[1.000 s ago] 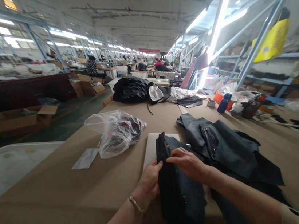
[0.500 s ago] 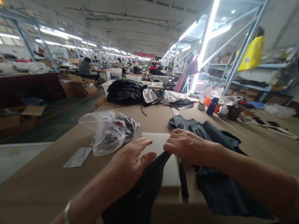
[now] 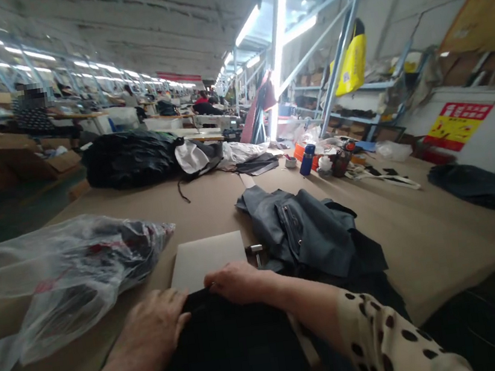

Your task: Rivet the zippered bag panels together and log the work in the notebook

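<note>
A dark leather-like piece [image 3: 223,347] spreads across the near side of the table, in front of me. My right hand [image 3: 237,281] pinches its top edge between thumb and fingers. At its upper left corner, my left hand [image 3: 158,322] is closed on the edge, the fingers slightly blurred. Just beyond both hands lies a white block [image 3: 211,254], its near side covered by the dark piece. A hammer [image 3: 255,249] rests to the right of the block, its handle hidden. Farther right is a crumpled grey leather piece [image 3: 298,227] with a zipper.
A clear plastic bag [image 3: 76,269] with dark contents lies left on the brown-covered table [image 3: 454,231]. At the back are a black pile [image 3: 129,158], a blue bottle [image 3: 307,160] and small items. Dark folded material [image 3: 480,185] lies far right. Other people sit at distant tables.
My view has turned right. The dark piece, earlier raised by the right hand at one corner, is now spread wide; my left hand, open before, has closed on its edge.
</note>
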Available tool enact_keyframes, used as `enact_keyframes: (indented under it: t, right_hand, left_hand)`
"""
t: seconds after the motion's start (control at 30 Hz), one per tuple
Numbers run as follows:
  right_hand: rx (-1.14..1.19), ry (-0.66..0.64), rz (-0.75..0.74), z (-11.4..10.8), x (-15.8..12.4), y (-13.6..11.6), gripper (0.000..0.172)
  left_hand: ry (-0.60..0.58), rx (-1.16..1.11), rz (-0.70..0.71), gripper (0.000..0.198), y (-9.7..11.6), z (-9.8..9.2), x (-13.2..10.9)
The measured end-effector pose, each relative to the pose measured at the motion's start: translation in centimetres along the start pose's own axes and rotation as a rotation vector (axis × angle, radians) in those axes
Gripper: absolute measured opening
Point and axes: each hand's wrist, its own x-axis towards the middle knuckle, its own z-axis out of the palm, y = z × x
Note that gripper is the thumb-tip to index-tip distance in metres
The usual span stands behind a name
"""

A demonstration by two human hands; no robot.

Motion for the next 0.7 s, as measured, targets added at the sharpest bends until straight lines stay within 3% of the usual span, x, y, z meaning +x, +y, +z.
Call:
enact_keyframes:
  t: [0.1,0.2,0.33,0.43,0.53,0.7]
  right_hand:
    - [-0.031,-0.028,-0.011,2.3,0.5,1.5,0.022]
    - [-0.070,0.002,-0.024,1.1,-0.6,3.5,0.024]
    - [-0.189,0.099,0.186,-3.7,-3.7,10.7,0.029]
    - [-0.270,0.043,0.336,-6.0,-5.9,17.2,0.028]
    - [-0.296,-0.115,0.305,-5.6,-7.1,21.1,0.017]
    - [-0.363,-0.284,0.189,-3.6,-7.5,22.1,0.020]
  left_hand:
    - [-0.068,0.069,0.085,0.047,0.6,6.0,-0.5]
    - [0.016,0.137,0.099,0.047,1.0,9.3,-1.9]
    - [0.120,0.197,0.191,0.047,0.9,9.8,-2.6]
    - [0.202,0.250,0.258,0.045,0.6,9.7,-2.6]
    - [0.264,0.294,0.335,0.042,0.3,10.0,-2.6]
    - [0.277,0.307,0.283,0.045,0.1,10.5,-2.8]
